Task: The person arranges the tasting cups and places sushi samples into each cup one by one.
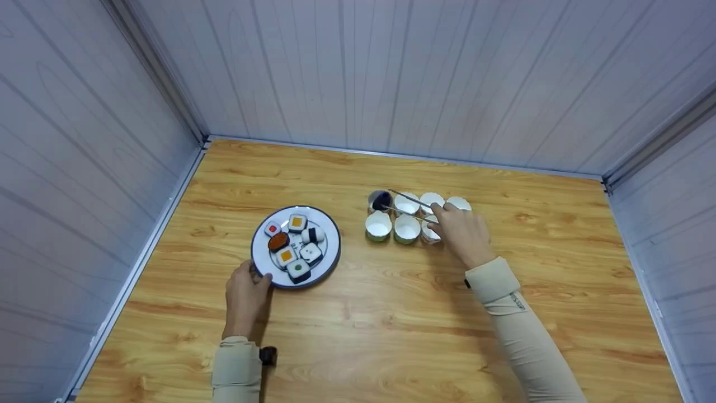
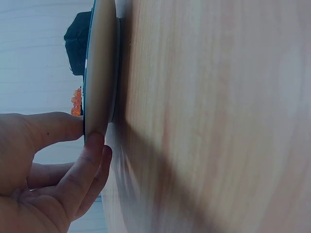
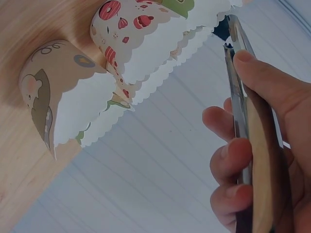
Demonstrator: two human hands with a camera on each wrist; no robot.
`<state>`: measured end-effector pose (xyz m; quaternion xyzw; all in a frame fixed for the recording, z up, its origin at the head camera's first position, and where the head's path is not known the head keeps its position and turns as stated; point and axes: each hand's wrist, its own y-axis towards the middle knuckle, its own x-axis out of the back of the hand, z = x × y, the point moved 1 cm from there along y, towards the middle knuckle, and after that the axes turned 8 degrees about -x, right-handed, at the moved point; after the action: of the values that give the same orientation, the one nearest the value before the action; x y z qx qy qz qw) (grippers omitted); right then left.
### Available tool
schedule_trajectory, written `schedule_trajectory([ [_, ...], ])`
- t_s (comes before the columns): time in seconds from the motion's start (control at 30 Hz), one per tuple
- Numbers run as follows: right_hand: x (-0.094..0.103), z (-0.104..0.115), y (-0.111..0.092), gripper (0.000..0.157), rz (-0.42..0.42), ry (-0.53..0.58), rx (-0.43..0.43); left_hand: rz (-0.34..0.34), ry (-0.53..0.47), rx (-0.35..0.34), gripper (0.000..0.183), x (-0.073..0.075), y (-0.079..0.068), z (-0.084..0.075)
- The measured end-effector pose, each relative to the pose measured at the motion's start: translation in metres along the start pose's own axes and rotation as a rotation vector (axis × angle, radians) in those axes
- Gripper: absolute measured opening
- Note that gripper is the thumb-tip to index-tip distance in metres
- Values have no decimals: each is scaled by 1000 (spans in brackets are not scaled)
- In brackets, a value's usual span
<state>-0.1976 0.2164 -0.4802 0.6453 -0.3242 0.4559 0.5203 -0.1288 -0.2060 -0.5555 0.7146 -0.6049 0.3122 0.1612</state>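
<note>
My left hand (image 1: 246,294) pinches the near-left rim of a white, blue-rimmed plate (image 1: 331,243), thumb on top and fingers beneath. On it lie several toy-like sushi pieces, among them an orange roe-topped one (image 1: 278,242) and a green-centred roll (image 1: 298,270). My right hand (image 1: 463,232) grips metal tongs (image 3: 238,92), its thumb along one arm. Around a dark sushi piece (image 1: 382,200) stand the tong tips, at the mouth of the back-left paper cup (image 1: 371,196). In the right wrist view the piece is mostly hidden behind the cups.
Several paper cups stand in two close rows, including a green-sided front-left cup (image 1: 378,226) and a back-right cup (image 1: 460,202); my right hand hides some front ones. A wooden tabletop (image 1: 358,324) carries everything. Pale panel walls (image 1: 369,73) enclose its back and sides.
</note>
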Motion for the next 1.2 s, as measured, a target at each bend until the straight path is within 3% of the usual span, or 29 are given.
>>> schedule_trajectory([
  [0.5,4,1,-8,42,-1,65,2,23,-30,51,54,0,1,-3],
  [0.73,4,10,-17,43,65,149,1,28,-28,64,55,-1,2,-3],
  [1.0,3,27,-22,46,123,229,7,14,-30,1,53,2,-1,-1],
  [1.2,1,39,-22,42,172,233,17,31,-39,21,54,2,0,-2],
])
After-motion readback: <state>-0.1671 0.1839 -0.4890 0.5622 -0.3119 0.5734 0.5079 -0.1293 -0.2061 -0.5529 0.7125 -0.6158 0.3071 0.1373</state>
